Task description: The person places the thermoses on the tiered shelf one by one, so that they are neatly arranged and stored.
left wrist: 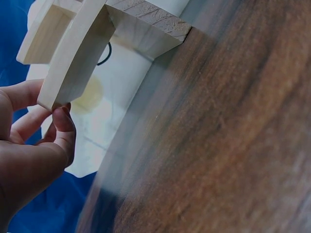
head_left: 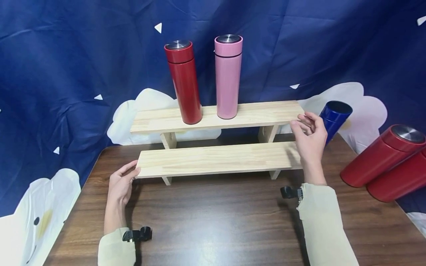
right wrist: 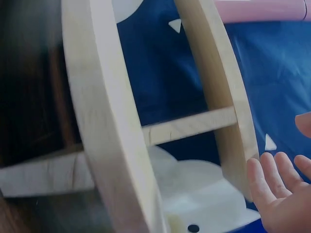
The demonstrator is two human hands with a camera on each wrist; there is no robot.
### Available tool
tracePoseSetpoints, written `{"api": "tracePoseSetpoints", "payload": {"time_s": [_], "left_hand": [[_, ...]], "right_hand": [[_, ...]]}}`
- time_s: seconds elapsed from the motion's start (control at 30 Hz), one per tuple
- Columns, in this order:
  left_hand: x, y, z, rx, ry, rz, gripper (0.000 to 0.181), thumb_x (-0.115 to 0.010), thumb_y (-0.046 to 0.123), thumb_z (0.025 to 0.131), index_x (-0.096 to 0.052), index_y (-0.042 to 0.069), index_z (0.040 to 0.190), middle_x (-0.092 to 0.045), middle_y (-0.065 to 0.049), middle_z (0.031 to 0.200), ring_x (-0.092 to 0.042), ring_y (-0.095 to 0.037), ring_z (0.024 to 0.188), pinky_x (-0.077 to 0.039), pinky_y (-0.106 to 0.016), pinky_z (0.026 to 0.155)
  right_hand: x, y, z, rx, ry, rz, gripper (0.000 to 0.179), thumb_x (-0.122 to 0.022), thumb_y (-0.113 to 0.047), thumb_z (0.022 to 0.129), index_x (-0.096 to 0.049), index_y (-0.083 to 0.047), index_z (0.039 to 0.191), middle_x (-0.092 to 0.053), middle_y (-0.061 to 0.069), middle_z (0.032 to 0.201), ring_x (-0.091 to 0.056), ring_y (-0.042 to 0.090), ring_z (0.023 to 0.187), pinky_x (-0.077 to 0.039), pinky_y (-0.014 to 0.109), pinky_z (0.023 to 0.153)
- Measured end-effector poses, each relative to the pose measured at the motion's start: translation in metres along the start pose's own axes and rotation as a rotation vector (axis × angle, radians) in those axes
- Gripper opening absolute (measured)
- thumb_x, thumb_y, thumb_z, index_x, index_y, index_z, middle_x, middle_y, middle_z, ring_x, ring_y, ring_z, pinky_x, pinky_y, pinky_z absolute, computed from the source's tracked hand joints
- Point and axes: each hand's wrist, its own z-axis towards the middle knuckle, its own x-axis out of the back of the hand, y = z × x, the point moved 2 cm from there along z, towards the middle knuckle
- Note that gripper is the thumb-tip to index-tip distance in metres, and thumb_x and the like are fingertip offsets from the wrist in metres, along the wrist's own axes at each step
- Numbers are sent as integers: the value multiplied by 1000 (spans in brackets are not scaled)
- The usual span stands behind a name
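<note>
A two-tier pale wooden rack stands on the brown table, with a lower board [head_left: 216, 159] in front of a higher rear board [head_left: 266, 111]. A red thermos flask [head_left: 185, 87] and a pink thermos flask [head_left: 228, 83] stand upright on the rear board. My left hand [head_left: 120, 184] pinches the left end of the lower board; in the left wrist view its thumb and fingertips [left wrist: 63, 121] meet the board's corner. Beside the rear board's right end is my right hand [head_left: 312, 142], its fingers loosely bent around nothing. In the right wrist view its fingertips [right wrist: 253, 167] lie against or very near that end.
A blue flask [head_left: 335, 114] stands behind my right hand, partly covered by it. Two red flasks, one nearer the rack [head_left: 376, 160] and another [head_left: 399, 181] cut by the frame edge, stand at the table's right. A dark blue patterned cloth [head_left: 83, 55] hangs behind.
</note>
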Motion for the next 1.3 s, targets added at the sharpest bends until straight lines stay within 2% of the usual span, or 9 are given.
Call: {"api": "tracePoseSetpoints", "payload": {"time_s": [0.17, 0.43, 0.6, 0.83, 1.3], "left_hand": [[-1, 1, 0, -3, 4, 6, 36, -69, -11, 89, -65, -8, 125, -70, -3, 100, -64, -11, 85, -51, -18, 74], [-1, 0, -1, -7, 6, 1, 29, -69, -12, 89, -72, 0, 115, -71, -1, 97, -63, -10, 81, -49, -18, 70], [-1, 0, -1, 2, 11, -3, 33, -70, -12, 89, -69, -5, 121, -71, -1, 97, -63, -10, 82, -49, -18, 71], [-1, 1, -1, 5, 12, -4, 34, -70, -12, 89, -68, -6, 122, -71, -1, 96, -63, -11, 83, -49, -18, 71], [1, -1, -1, -33, -15, 2, 27, -69, -12, 89, -74, 0, 113, -72, -2, 97, -65, -10, 83, -50, -18, 70]], "right_hand": [[15, 9, -1, -52, 15, 20, 46, -75, 5, 84, -60, -2, 128, -67, 9, 114, -67, 11, 92, -53, 15, 76], [38, 23, -2, -93, 89, 19, 44, -75, 8, 82, -63, -5, 122, -69, 2, 106, -67, 10, 89, -52, 15, 78], [50, 26, 0, -132, 141, 42, 47, -77, 9, 81, -62, -3, 125, -69, 7, 108, -67, 11, 88, -53, 14, 74], [63, 34, -1, -185, 192, 62, 48, -76, 13, 79, -62, -5, 122, -66, 5, 104, -66, 10, 84, -53, 14, 73], [86, 60, -4, -256, 259, -68, 51, -79, 9, 78, -61, -9, 123, -61, 0, 105, -62, 6, 85, -49, 12, 74]]}}
